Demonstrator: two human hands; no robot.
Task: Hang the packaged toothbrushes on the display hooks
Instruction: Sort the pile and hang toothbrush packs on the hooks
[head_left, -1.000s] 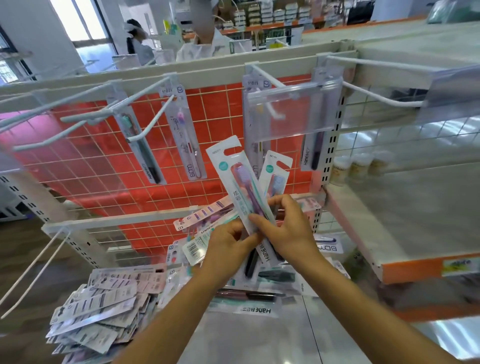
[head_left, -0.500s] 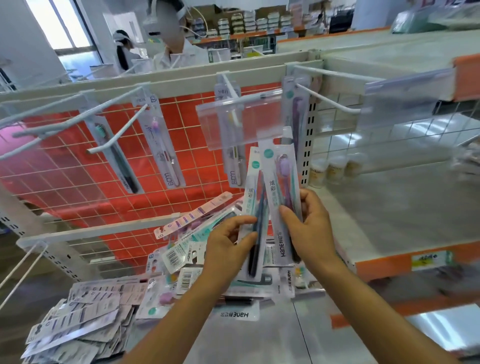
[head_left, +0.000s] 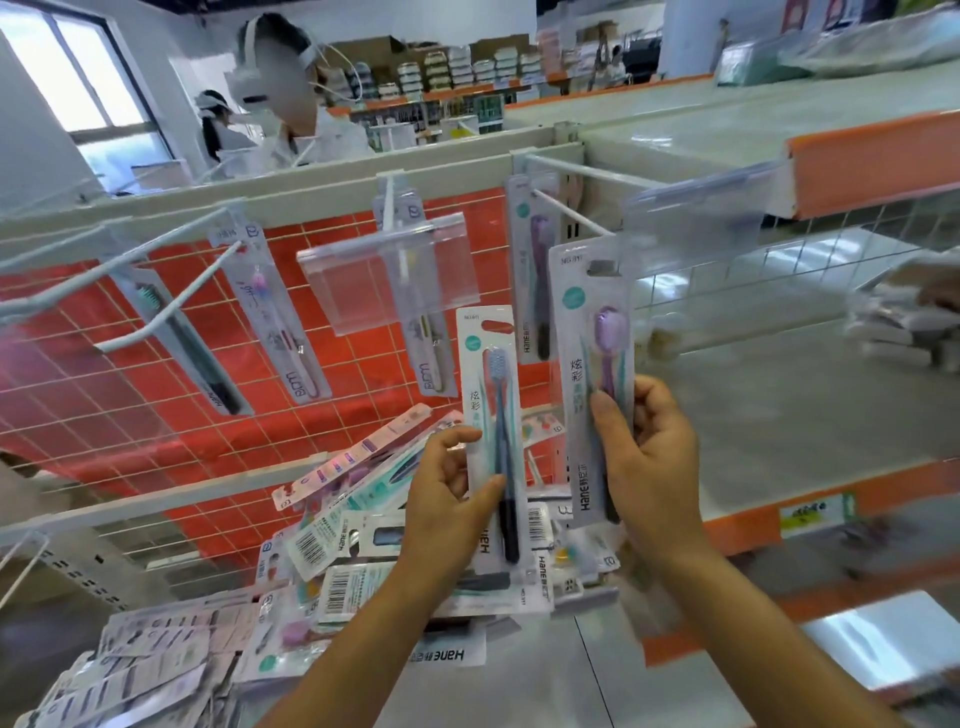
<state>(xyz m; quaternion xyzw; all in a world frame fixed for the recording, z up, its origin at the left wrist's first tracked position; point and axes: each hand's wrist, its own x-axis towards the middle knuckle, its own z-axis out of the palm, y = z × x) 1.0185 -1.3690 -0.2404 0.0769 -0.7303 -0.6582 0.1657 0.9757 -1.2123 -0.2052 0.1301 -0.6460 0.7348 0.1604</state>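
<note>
Pinching a purple toothbrush pack (head_left: 576, 332), the right hand (head_left: 649, 457) holds it up, a hook (head_left: 569, 210) near at twelve o'clock; the left hand (head_left: 441, 499) grips a blue pack (head_left: 478, 374) at its nine o'clock

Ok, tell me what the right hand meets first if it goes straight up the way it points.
Probably the white hook, whose tip sits just above the purple toothbrush pack that the right hand grips. The clear label holder is close beside it; depth is unclear.

Purple toothbrush (head_left: 608, 338), blue-grey toothbrush (head_left: 500, 384), white cards, teal round labels; red grid-tiled backing (head_left: 130, 374); orange shelf edge (head_left: 872, 161).
</note>
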